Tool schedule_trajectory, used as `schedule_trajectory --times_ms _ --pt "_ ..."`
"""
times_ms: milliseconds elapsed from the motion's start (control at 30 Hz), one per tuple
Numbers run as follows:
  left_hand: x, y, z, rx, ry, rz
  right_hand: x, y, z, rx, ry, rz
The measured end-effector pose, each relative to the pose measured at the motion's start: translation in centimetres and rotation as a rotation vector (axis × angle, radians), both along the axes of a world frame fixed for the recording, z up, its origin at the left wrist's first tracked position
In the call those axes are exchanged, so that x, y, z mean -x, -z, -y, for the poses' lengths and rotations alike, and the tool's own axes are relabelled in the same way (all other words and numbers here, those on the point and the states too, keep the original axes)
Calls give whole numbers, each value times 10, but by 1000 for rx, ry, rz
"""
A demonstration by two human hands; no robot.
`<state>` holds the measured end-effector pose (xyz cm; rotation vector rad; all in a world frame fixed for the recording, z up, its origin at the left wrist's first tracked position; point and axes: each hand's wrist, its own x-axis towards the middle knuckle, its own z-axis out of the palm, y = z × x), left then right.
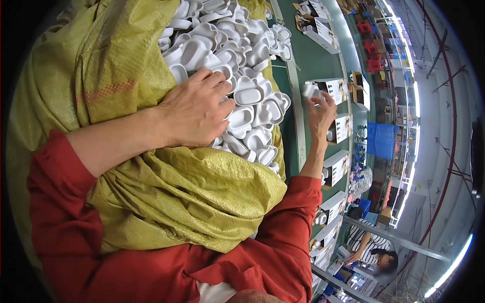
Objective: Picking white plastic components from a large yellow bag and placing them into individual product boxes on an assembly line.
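Red shirt [141, 275] fills the bottom from 6 to 8 o'clock, and its lower part gets chopped off by the frame. Big yellow-green woven sack [202, 194] sprawls from 6 around to 11, with its far left side lost in the dark lens rim, so no clue how deep it goes. Left hand [197, 111] sits at 10 to 11 o'clock, fingers curled down over the heap; the fingertips are buried among the pieces, so I can't tell if it's gripping one. Right hand [323, 113], at 2 o'clock, has a small pale piece [310, 91] pinched at the fingertips, but it's too blurry to make out its shape. That's right by a white-sided carton [339, 90] on the green table [319, 63], and most of the carton's inside is hidden.

As for the white pieces [247, 91], they're piled at the sack's mouth, mainly 11 to 1 o'clock: plain white, shallow, rounded, with raised rims and oval hollows, some wavy-edged, tumbled every which way. Person in stripes [371, 245] at 4 o'clock, partly behind a metal bar [396, 237].
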<state>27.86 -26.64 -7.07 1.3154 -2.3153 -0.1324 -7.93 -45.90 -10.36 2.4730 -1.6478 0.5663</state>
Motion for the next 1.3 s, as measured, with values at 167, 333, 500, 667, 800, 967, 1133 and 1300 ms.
schedule_trajectory --times_ms 167,333,500,667,800,967,1133,1300 --pt "2 -2 2 0 16 -29 43 17 25 154 341 -240" --pt "1 0 2 7 4 -14 2 8 11 286 81 15" --pt "-2 -1 0 2 7 -37 -81 5 45 -16 -193 245" --pt "1 1 -1 27 12 4 -115 31 68 17 -209 -58" --pt "2 -1 1 -16 22 7 -87 39 81 171 -227 -54" --pt "-2 -1 1 -50 -2 1 -68 15 110 185 -19 -130" --pt "2 0 6 -54 10 -13 -38 20 128 43 276 -434" --pt "3 5 3 32 -3 -22 -61 27 98 257 -22 -121"
